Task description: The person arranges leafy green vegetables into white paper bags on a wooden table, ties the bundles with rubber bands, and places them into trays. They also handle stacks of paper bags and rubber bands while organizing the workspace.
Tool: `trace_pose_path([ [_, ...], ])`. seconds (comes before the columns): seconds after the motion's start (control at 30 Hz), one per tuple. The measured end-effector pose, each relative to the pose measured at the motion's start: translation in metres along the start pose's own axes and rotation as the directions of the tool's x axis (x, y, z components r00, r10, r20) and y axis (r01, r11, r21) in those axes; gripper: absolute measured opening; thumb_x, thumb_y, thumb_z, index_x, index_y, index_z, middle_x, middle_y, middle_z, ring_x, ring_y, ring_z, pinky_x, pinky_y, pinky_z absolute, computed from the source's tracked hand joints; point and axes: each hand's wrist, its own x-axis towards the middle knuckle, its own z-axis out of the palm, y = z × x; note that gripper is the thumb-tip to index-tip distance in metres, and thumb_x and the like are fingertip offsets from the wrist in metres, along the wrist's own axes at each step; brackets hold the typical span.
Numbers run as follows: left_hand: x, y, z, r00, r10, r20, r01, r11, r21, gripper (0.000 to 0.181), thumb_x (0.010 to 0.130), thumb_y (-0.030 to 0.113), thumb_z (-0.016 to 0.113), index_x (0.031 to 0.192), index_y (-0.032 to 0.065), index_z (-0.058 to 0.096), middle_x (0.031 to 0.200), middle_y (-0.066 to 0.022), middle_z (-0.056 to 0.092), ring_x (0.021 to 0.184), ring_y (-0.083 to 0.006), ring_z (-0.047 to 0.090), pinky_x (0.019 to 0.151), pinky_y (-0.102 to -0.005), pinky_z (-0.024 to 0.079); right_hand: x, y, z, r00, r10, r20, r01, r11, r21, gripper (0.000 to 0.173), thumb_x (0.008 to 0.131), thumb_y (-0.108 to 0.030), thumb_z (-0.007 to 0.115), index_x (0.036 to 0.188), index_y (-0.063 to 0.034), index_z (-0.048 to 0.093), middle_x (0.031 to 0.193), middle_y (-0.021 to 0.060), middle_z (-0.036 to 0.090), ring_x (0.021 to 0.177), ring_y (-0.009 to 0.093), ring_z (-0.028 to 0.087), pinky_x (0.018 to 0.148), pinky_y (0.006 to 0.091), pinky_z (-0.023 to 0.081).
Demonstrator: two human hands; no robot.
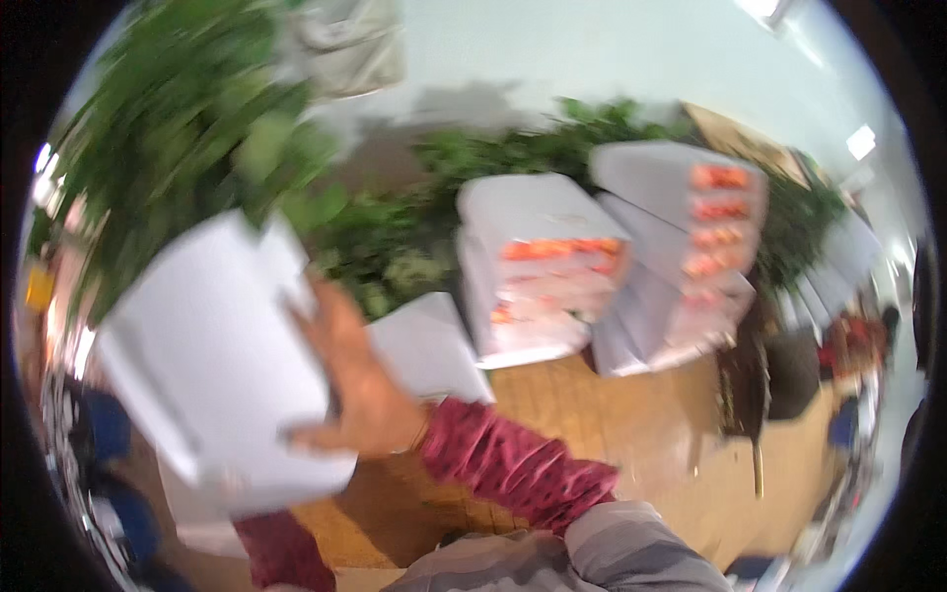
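Observation:
My right hand (362, 377), its arm in a dark pink patterned sleeve, grips the side of a white wrapped bundle (214, 355) at the left. Blurred green foliage (200, 140) rises behind that bundle. My left hand is hidden; only its dark pink sleeve (285, 551) shows below the bundle. Right of my right hand, white wrapped flower bundles (540, 207) lie stacked, with orange and pink blooms at the near end. Another stack (651, 177) with orange-red and pink blooms leans beside them. A white sheet or wrapper (429, 348) lies behind my right wrist.
The stacks rest on a wooden table (570, 399). Leafy greens (385, 251) lie along its back, below a pale wall (629, 59). A dark container (792, 374) and more white wrappers (836, 266) are at the right. Blue objects (107, 425) are at the far left.

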Motion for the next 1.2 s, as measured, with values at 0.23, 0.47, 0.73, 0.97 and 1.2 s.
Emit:
trace_pose_path([
  [0.23,-0.145,-0.032,0.042,0.988,-0.076,0.131,0.031,0.949,0.313,0.053,0.1,0.026,0.048,0.147,0.0049,0.036,0.143,-0.0183,0.047,0.129,-0.0307,0.049,0.108,-0.0353,0.04,-0.152,-0.118,-0.048,0.991,-0.094,-0.099,0.093,0.996,-0.009,0.117,0.072,-0.076,0.06,0.152,0.0018,0.024,0.156,0.0337,0.01,0.144,0.052,0.012,0.113,0.0614,0.015],
  [0.47,-0.23,-0.009,0.102,0.927,0.014,0.375,-0.194,0.873,0.447,0.052,0.1,0.025,0.049,0.146,0.005,0.037,0.141,-0.0192,0.048,0.128,-0.0315,0.05,0.108,-0.0353,0.041,-0.304,-0.207,-0.107,0.929,0.003,-0.371,-0.063,0.986,-0.151,0.122,0.073,-0.082,0.055,0.15,0.0076,0.023,0.153,0.0373,0.011,0.142,0.053,0.017,0.113,0.0613,0.015],
  [0.73,-0.309,0.02,0.16,0.7,0.041,0.713,-0.556,0.657,0.508,0.051,0.099,0.024,0.049,0.146,0.0051,0.037,0.14,-0.0201,0.049,0.127,-0.0324,0.051,0.107,-0.0353,0.042,-0.488,-0.24,-0.108,0.682,0.307,-0.663,-0.437,0.899,-0.034,0.12,0.071,-0.057,0.072,0.152,0.007,0.01,0.153,0.0349,0.011,0.143,0.051,0.011,0.117,0.057,0.014],
  [0.97,-0.318,0.036,0.255,0.403,-0.071,0.913,-0.867,0.29,0.405,0.051,0.099,0.024,0.05,0.145,0.0052,0.038,0.139,-0.0209,0.05,0.126,-0.0332,0.052,0.106,-0.0352,0.043,-0.543,-0.217,-0.089,0.406,0.579,-0.708,-0.582,0.76,0.288,0.089,0.087,-0.025,0.069,0.151,0.0046,0.015,0.147,0.0283,0.031,0.139,0.039,0.028,0.116,0.0467,0.021],
  [1.2,-0.278,0.039,0.296,0.172,-0.151,0.973,-0.984,-0.066,0.164,0.05,0.099,0.023,0.05,0.144,0.0054,0.039,0.138,-0.0218,0.051,0.125,-0.034,0.053,0.106,-0.0352,0.043,-0.552,-0.138,-0.076,0.285,0.919,-0.274,-0.381,0.37,0.847,0.085,0.094,-0.038,0.062,0.153,0.0012,0.016,0.151,0.0202,0.034,0.139,0.03,0.035,0.108,0.0431,0.037],
])
